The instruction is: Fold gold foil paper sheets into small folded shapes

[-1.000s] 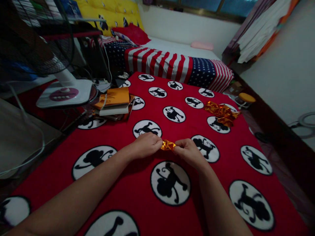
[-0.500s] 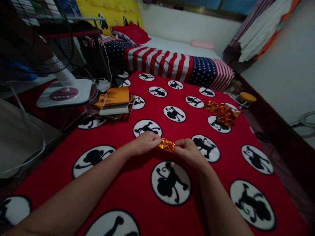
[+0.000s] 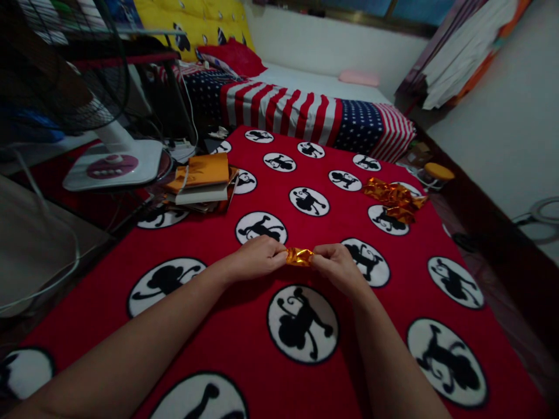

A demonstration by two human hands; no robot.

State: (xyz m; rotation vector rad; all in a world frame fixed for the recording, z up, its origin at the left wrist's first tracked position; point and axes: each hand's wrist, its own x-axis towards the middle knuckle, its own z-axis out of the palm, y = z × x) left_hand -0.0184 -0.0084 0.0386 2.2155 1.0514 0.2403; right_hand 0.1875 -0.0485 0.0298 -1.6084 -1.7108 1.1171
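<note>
Orange-gold foil (image 3: pixel 299 256), red blanket (image 3: pixel 305 231) (black-and-white monkey print)

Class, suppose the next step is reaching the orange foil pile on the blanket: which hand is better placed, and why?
Probably the right hand: it is nearer the foil pile, lying beyond it toward the right. The left hand is farther. Both grip the foil strip, so neither is free.

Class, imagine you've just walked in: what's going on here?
A person holds a shiny gold foil piece, one end in the left hand, the other in the right hand, over a red cloth with monkey prints. More crumpled gold foil lies toward the cloth's far right, and stacked books or papers sit at its left.
</note>
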